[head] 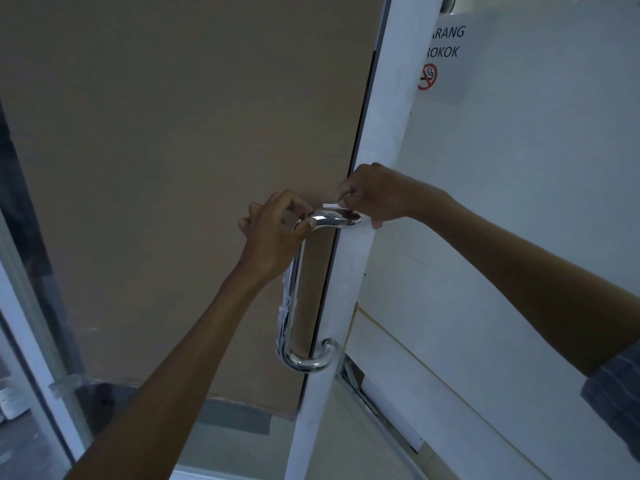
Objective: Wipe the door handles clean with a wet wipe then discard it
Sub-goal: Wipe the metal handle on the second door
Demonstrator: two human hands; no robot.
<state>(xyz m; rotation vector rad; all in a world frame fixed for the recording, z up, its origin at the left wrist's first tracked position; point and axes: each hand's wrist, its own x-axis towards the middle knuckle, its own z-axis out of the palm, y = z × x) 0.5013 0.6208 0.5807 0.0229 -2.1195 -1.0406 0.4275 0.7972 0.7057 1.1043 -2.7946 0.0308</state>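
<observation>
**Both hands at the top bend of the chrome door handle**

Nearest, low at the right edge: a grey striped sleeve (614, 407), with the bare forearm reaching up and left. From the bottom left, the other bare forearm, rising toward the middle.

Further in, the left hand (273, 233), fingers curled around the upper corner of the door handle (294, 306), thumb lying on the shiny bend. Just beside it, the right hand (375, 195), fingers bent and pinching a wet wipe (334, 205) at the top horizontal part of the handle, where this part meets the white door frame (349, 271). Only small white pieces of the wipe visible: one strip above the bar, one corner under the hand. Cannot tell how far the wipe goes around the bar.

Below the hands, the long vertical tube of the handle, curving at the bottom back into the frame. Along its left side some clear plastic wrapping, wrinkled.

Behind the handle, a brown door panel (156, 168). To the right, a pale wall panel with a paper no-smoking sign (446, 60), partly hidden by the frame. Far left, a glass pane with a pale frame.
</observation>
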